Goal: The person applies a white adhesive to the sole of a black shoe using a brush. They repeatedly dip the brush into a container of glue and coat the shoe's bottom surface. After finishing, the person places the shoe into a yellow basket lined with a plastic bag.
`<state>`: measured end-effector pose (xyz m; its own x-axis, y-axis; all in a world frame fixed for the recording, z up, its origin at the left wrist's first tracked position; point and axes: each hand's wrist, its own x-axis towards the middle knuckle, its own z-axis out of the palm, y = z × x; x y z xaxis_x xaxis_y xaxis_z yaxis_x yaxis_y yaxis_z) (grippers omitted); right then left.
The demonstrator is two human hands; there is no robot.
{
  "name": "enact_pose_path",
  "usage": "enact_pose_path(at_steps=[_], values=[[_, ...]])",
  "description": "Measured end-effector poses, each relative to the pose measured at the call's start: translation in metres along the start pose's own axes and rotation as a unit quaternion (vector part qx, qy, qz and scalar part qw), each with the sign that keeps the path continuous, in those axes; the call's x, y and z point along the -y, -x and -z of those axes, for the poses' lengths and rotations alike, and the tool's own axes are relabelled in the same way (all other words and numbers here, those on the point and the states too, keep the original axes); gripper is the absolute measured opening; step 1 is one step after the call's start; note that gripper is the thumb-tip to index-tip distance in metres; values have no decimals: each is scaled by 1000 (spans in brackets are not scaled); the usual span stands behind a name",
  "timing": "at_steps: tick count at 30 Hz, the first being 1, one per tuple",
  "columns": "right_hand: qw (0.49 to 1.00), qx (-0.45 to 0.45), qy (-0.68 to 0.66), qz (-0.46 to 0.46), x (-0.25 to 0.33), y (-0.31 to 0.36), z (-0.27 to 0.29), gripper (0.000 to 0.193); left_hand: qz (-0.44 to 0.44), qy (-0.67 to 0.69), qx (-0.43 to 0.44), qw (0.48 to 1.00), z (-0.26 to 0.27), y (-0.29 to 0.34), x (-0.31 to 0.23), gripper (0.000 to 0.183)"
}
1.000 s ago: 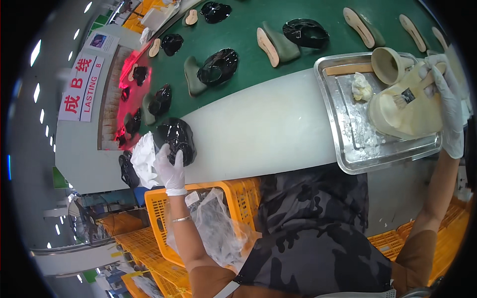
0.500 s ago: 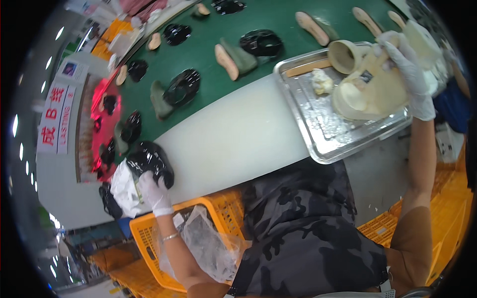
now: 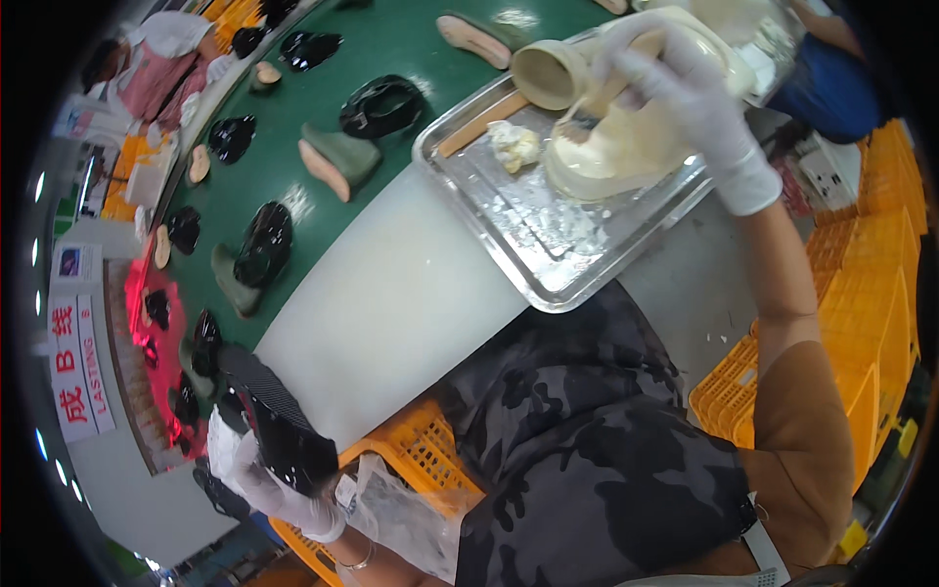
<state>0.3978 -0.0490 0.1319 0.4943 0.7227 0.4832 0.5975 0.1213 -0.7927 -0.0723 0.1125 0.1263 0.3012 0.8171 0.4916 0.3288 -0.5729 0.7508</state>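
Presently, the black shoe upper [image 3: 289, 421], glossy with a finely striped patch, tilts beside the white board [image 3: 381, 284], gripped by the gloved left hand [image 3: 269, 481]. The right hand's [image 3: 675, 93] fingers close around a brush [image 3: 641, 57] above a metal tray [image 3: 501, 266]. Beyond: green surface [image 3: 293, 108], orange crates [image 3: 866, 323].

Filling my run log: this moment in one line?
left hand: holds black shoe upper; right hand: grips brush at pale container; container: in metal tray
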Motion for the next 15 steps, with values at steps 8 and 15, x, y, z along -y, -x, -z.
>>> enact_pose_path(at_steps=[8, 15], values=[[971, -21, 191, 145, -22, 53, -39, 18, 38, 146, 97, 984, -82, -7, -17, 30], [986, -75, -144, -28, -17, 57, -37, 8, 253, 276, 139, 917, -118, 1, -1, 23]])
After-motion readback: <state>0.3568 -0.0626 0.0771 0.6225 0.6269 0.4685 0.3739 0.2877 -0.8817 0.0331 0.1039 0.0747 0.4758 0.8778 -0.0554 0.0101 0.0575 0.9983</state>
